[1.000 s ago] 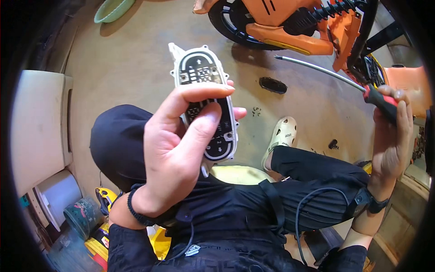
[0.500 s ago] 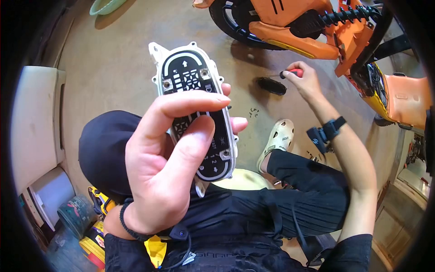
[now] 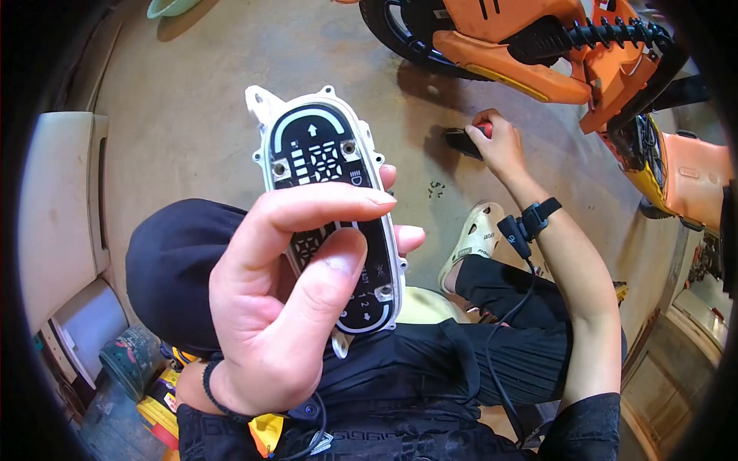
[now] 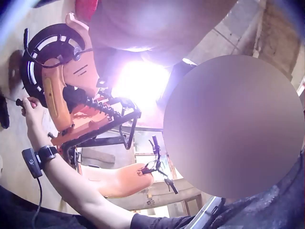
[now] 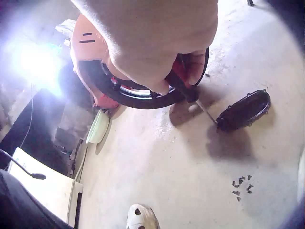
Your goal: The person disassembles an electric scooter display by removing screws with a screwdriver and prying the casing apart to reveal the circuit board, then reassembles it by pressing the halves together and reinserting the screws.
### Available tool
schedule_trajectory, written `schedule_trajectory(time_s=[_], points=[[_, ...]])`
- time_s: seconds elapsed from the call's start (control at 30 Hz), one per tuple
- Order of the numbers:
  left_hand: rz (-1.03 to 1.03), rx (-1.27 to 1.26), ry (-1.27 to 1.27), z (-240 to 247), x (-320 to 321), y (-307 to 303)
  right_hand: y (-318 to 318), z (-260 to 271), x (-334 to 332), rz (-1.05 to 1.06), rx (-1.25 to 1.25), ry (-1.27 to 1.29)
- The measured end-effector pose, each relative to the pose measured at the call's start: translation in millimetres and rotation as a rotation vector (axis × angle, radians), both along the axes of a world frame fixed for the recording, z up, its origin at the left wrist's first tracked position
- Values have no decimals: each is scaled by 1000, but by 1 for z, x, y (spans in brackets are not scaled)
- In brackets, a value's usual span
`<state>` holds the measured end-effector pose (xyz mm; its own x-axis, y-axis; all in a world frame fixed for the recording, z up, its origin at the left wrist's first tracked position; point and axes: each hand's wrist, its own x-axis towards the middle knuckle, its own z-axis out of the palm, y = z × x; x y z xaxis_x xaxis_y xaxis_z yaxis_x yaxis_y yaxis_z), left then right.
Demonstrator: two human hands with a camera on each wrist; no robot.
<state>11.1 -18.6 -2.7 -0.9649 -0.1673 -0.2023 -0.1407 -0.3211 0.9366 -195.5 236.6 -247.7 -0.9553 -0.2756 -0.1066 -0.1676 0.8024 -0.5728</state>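
Observation:
My left hand [image 3: 280, 307] holds up an oval instrument display [image 3: 315, 157] with a white frame and a black face, marked with digit segments and arrows. The thumb and index finger cross its middle, and other fingertips show at its right side. Lower to the right, my right hand [image 3: 501, 146] grips a screwdriver [image 5: 183, 88] with a black and red handle, pointed down at the floor. In the right wrist view its tip meets the near end of a black oval cover [image 5: 245, 112] lying on the floor. The left wrist view does not show the display.
Several small dark screws [image 5: 241, 183] lie on the floor near the cover. An orange two-wheeler [image 3: 523, 69] stands at the upper right. A pale clog [image 3: 470, 238] is on my foot. At the left are a white cabinet [image 3: 65, 200] and a dark green bucket [image 3: 131, 365].
My right hand has carried the screwdriver from the far right, where it was raised, inward and down to the black cover. The left hand with the display has shifted slightly left and lower in view.

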Motion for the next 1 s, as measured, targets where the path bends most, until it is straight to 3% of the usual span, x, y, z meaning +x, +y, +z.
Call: schedule_trajectory(time_s=[0.3, 0.47, 0.73, 1.0], points=[[6, -1, -26, 1, -3, 1, 0, 10, -4, -36, -134, -5], [-9, 14, 24, -2, -3, 0, -7, 86, 1, 23, -301, -17], [1, 166, -34, -1, -2, 2, -5, 257, 42, 38, -620, -39], [-34, 171, -65, 2, -1, 5, 45, 336, 113, -15, -827, 7]])
